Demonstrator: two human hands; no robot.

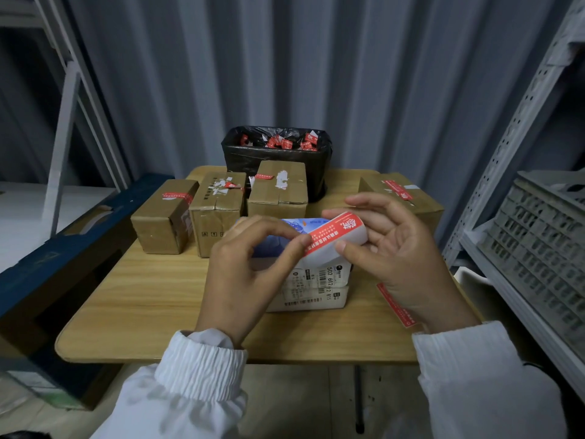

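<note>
Head view: the left hand point(247, 267) pinches one end of a red tape strip point(335, 231), and the right hand point(395, 248) pinches the other end between thumb and forefinger. The strip curls above a white labelled parcel point(316, 280) lying mid-worktop point(142, 299). There is bare wood front-left. Cardboard boxes point(218, 210) line the back, with a black-lined bin point(275, 160) at the far edge.

Both arms reach forward, left grip point(253, 264) and right grip point(399, 255) pinching.
</note>
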